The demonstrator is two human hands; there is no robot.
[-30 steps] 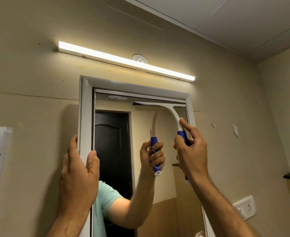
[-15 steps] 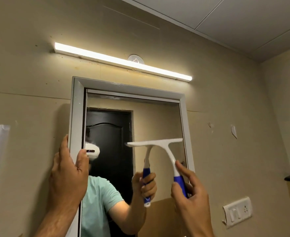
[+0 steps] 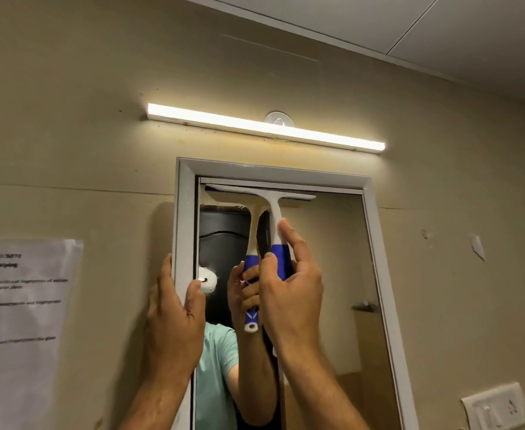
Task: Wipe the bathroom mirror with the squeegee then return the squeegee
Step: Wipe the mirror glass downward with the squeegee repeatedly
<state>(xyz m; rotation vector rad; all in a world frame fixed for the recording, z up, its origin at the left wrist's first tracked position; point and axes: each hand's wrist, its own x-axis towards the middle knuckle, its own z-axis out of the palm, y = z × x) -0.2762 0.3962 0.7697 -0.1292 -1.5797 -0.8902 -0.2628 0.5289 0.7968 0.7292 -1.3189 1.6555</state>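
The person is standing in front of the mirror (image 3: 326, 274), which is filling the centre of the frame, and is working through the wiping step. The right hand (image 3: 289, 293) is gripping the squeegee (image 3: 275, 218) by its blue-and-white handle, fingers curled round it and the index finger lying up along the white neck. The blade is lying level against the glass at the upper left of the mirror, just under the top of the white frame (image 3: 183, 218). The left hand (image 3: 174, 311) is holding the frame's left edge, thumb on the front and fingers wrapped behind. The wipe looks to be at the start of a stroke over the mirror's left part. The next move probably calls for drawing the blade straight down with even pressure, keeping it flat on the glass. Returning the squeegee is not yet done.
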